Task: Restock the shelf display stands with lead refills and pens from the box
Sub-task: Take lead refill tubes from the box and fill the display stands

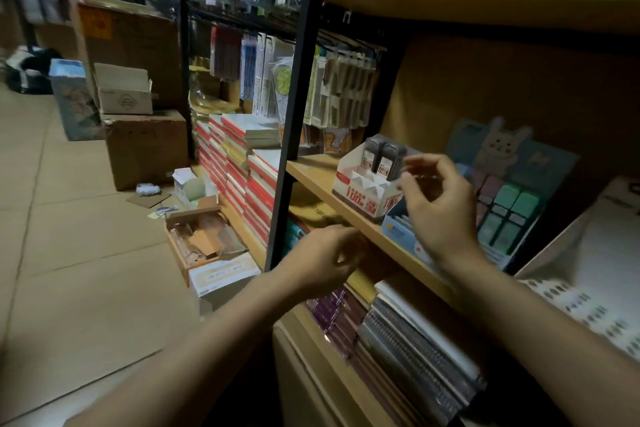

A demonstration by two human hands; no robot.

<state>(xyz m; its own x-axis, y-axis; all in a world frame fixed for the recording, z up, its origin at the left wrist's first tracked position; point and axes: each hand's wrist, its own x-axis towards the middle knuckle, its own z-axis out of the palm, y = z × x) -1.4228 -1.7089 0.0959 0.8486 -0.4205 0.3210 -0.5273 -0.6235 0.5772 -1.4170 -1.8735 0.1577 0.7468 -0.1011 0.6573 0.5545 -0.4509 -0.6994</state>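
Right hand (437, 204) raised at the red-and-white display stand (367, 189), fingers curled, pinching something too blurred to identify; left hand (323, 258) lower, at the shelf (313, 172) edge, grip indeterminate; two lead refills (381, 158) upright in the stand's rear slots; open box (204, 243) on the tiled floor (69, 218).

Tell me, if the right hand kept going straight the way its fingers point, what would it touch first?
Probably the dark lead refill cases standing in the white and red cardboard display stand. The right hand is blurred and its depth is unclear, so this is a guess.
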